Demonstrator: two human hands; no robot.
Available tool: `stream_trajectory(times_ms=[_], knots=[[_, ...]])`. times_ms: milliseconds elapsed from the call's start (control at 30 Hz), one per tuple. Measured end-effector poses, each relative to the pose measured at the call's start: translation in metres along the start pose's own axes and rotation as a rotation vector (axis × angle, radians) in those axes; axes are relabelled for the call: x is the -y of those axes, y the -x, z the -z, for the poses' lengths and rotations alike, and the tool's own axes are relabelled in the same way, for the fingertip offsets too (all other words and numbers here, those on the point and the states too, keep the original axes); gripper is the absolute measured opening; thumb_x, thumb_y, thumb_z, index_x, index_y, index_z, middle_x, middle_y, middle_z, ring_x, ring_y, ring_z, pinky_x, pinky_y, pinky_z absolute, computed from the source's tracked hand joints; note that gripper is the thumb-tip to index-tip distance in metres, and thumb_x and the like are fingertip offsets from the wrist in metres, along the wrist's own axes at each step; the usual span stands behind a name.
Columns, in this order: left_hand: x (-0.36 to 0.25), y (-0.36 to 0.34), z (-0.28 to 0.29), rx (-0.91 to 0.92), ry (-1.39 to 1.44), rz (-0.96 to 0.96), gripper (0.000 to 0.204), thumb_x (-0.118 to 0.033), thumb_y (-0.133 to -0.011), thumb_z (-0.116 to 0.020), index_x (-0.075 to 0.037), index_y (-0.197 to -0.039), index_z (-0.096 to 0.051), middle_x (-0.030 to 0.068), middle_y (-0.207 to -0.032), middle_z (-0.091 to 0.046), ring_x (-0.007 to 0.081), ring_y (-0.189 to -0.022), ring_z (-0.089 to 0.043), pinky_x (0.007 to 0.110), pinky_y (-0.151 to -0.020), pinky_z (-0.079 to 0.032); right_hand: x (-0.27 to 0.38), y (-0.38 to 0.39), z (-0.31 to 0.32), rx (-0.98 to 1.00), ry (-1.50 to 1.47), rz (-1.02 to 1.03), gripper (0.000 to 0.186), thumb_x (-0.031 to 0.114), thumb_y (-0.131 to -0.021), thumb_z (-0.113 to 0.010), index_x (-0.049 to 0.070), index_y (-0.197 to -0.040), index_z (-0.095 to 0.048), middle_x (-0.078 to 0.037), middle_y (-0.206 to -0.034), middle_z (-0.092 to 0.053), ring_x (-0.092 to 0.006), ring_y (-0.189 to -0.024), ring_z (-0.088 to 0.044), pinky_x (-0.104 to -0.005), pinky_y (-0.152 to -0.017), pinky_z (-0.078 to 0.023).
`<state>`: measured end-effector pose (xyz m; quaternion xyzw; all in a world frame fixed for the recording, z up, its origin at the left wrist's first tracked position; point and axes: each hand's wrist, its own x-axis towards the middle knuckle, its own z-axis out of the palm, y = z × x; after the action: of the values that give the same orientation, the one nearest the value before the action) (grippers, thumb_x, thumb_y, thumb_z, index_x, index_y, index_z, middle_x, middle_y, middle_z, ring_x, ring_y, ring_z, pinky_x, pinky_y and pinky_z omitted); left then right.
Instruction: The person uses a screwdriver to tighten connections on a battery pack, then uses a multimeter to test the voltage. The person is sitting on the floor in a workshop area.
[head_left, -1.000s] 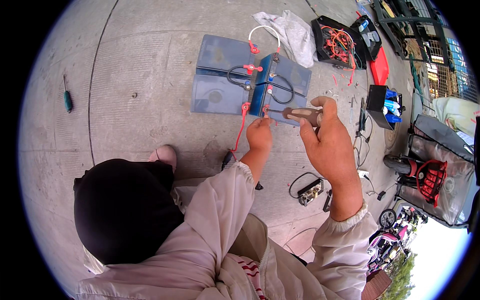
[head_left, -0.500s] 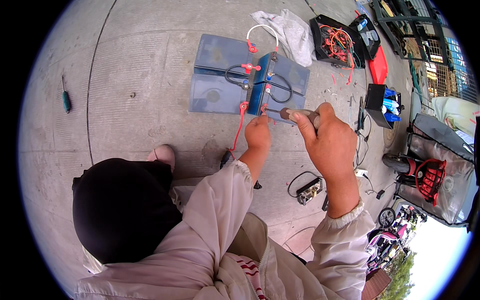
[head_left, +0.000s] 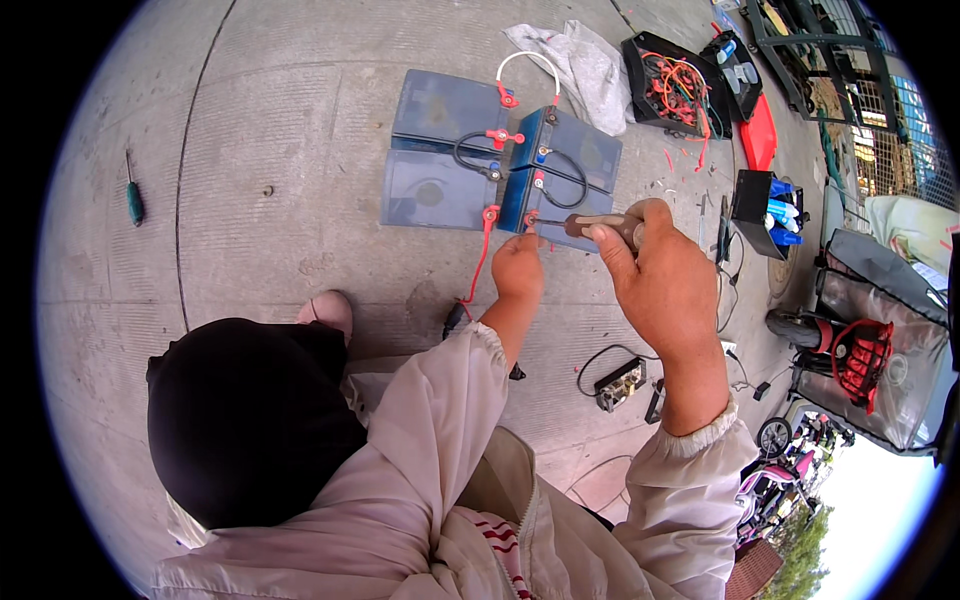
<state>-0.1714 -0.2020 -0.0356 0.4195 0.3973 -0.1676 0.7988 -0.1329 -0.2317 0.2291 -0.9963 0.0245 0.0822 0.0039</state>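
Four grey-blue batteries (head_left: pixel 440 186) lie on the concrete, linked by black cables (head_left: pixel 587 178) and a white cable (head_left: pixel 530 55). My right hand (head_left: pixel 652 285) grips a brown-handled screwdriver (head_left: pixel 590 225); its tip is at a red terminal (head_left: pixel 532 216) on the lower right battery. My left hand (head_left: pixel 518 270) is just below that terminal, fingertips pinched at it; exactly what they hold is too small to make out. A red wire (head_left: pixel 481 262) runs down from the neighbouring battery's terminal.
A green screwdriver (head_left: pixel 134 200) lies left. Rightward are a grey cloth (head_left: pixel 575 65), a box of red clips and wires (head_left: pixel 668 90), a black box with blue bottles (head_left: pixel 755 215), a charger-like device (head_left: pixel 620 385), a padded bag (head_left: pixel 890 360) and a metal cage (head_left: pixel 830 60).
My right thumb has closed further over the screwdriver handle since a second ago, and the hand has shifted slightly. My left hand stays at the terminal.
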Motion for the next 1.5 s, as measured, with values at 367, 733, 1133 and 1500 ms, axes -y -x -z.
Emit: stream_trajectory(times_ms=[367,733,1133,1500], knots=[[-0.002,0.0,0.004,0.021,-0.034,0.028,0.035,-0.031,-0.1,-0.064,-0.001,-0.084,-0.074,0.0023,-0.078,-0.069,0.0114,-0.074,-0.057,0.027,-0.073,-0.045,0.0,-0.001,0.004,0.027,-0.07,0.038,0.031,0.029,-0.092,-0.073,0.005,-0.1,-0.055,-0.015,-0.085,-0.071,-0.0364,-0.075,-0.07,-0.0455,-0.062,-0.053],[-0.016,0.016,-0.005,0.021,0.012,0.067,0.033,-0.029,-0.1,-0.063,-0.003,-0.082,-0.071,-0.003,-0.069,-0.053,0.0066,-0.061,-0.043,0.025,-0.056,-0.034,0.001,0.007,-0.023,-0.181,-0.384,-0.006,0.029,0.022,-0.092,-0.074,0.004,-0.099,-0.053,-0.014,-0.08,-0.07,-0.0386,-0.073,-0.069,-0.0463,-0.063,-0.053],[-0.001,-0.005,0.015,0.042,-0.063,0.001,0.033,-0.028,-0.101,-0.061,-0.002,-0.086,-0.075,0.0024,-0.079,-0.068,0.012,-0.074,-0.056,0.029,-0.072,-0.045,0.024,0.008,-0.026,-0.226,-0.407,-0.03,0.031,0.026,-0.096,-0.069,0.003,-0.106,-0.049,-0.016,-0.083,-0.072,-0.0398,-0.074,-0.069,-0.0459,-0.062,-0.053],[-0.044,0.02,-0.008,0.124,-0.121,0.071,0.029,-0.025,-0.104,-0.054,-0.003,-0.094,-0.071,-0.0022,-0.069,-0.056,0.0085,-0.058,-0.048,0.026,-0.054,-0.037,0.007,0.0,-0.015,-0.152,-0.442,-0.185,0.038,0.03,-0.091,-0.072,0.002,-0.1,-0.048,-0.02,-0.077,-0.069,-0.0438,-0.073,-0.068,-0.0526,-0.064,-0.053]])
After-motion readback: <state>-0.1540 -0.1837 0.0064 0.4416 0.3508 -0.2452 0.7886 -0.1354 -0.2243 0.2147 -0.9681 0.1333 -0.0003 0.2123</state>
